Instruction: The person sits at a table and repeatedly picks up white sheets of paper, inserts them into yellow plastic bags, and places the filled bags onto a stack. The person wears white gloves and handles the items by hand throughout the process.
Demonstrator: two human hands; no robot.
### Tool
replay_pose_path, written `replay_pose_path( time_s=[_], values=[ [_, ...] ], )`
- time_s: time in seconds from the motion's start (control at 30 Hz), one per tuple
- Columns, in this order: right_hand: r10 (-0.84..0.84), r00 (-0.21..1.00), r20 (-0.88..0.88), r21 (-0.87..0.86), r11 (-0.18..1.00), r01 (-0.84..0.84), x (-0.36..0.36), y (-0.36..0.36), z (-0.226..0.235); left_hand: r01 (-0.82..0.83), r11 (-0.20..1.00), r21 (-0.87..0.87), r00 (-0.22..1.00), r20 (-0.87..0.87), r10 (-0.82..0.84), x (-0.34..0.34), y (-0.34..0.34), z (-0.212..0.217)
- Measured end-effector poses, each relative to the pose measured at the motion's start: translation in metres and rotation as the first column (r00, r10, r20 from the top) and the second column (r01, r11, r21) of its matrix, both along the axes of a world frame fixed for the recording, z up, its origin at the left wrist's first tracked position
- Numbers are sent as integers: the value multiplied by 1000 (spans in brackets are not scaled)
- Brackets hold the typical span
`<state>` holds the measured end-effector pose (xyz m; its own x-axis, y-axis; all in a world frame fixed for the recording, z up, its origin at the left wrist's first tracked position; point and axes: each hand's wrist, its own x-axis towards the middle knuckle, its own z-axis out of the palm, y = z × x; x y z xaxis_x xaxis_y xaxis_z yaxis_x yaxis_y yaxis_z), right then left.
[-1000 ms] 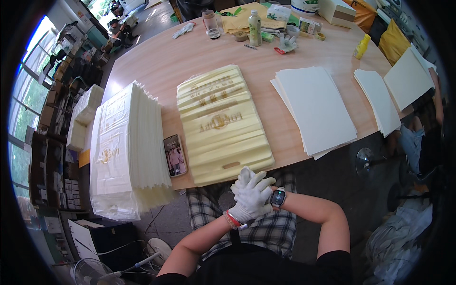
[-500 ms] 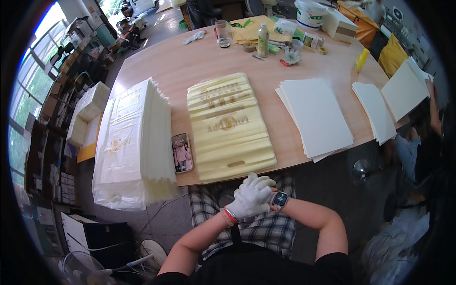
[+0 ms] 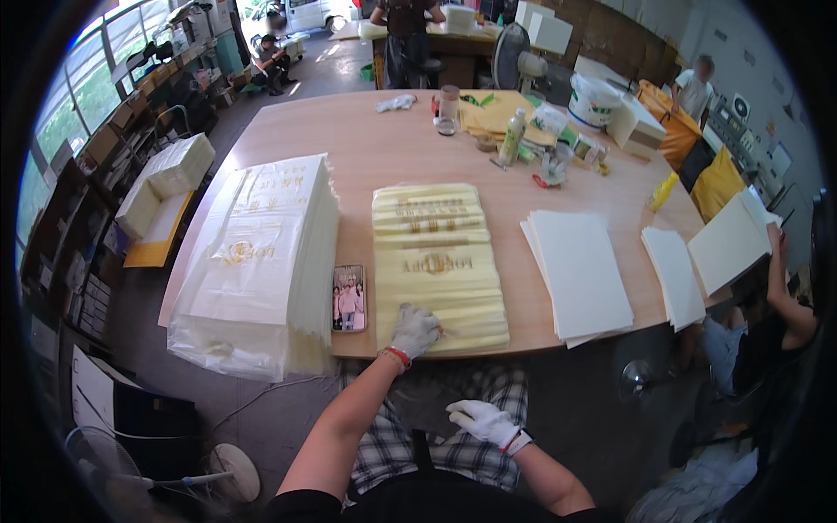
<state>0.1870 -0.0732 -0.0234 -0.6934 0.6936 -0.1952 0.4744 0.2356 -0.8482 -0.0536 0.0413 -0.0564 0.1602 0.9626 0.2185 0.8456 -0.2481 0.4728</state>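
My left hand (image 3: 416, 331), in a white work glove, rests on the near end of a flat stack of pale yellow plastic bags (image 3: 440, 292). Its fingers lie against the top bag beside the handle slot, which it partly covers. Over my lap, below the table edge, my right hand (image 3: 485, 424) is gloved too, its fingers stretched to the left and nothing in it. A taller stack of whitish plastic bags (image 3: 248, 235) stands at the left. Between the stacks lies a phone (image 3: 350, 299) with its screen lit.
White sheets (image 3: 582, 275) and a smaller pile (image 3: 671, 275) lie on the table's right. Beyond are a bottle (image 3: 513, 138), a tumbler (image 3: 448, 113), a white bucket (image 3: 595, 98) and a yellow squeeze bottle (image 3: 663, 192). A co-worker at the far right holds sheets (image 3: 731, 242).
My hands have come apart from being clasped together. The left has reached forward onto the yellow bags; the right has dropped over my lap. The view has tilted up.
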Motion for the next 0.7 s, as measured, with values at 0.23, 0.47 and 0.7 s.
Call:
replay_pose_path(
  time_s=[0.23, 0.47, 0.7],
  values=[
    [-383, 880, -281, -602, 784, 149, -31, 48, 16, 50, 998, -42, 999, 3, -50, 0, 5, 42],
    [-821, 479, -310, -742, 524, 418, -83, 106, 11, 173, 984, -46, 967, 199, -161, 1, 21, 32],
    [-782, 586, -215, -207, 622, 755, -43, 75, -15, 83, 918, -389, 268, 896, 355, -39, 69, 38]
  ],
)
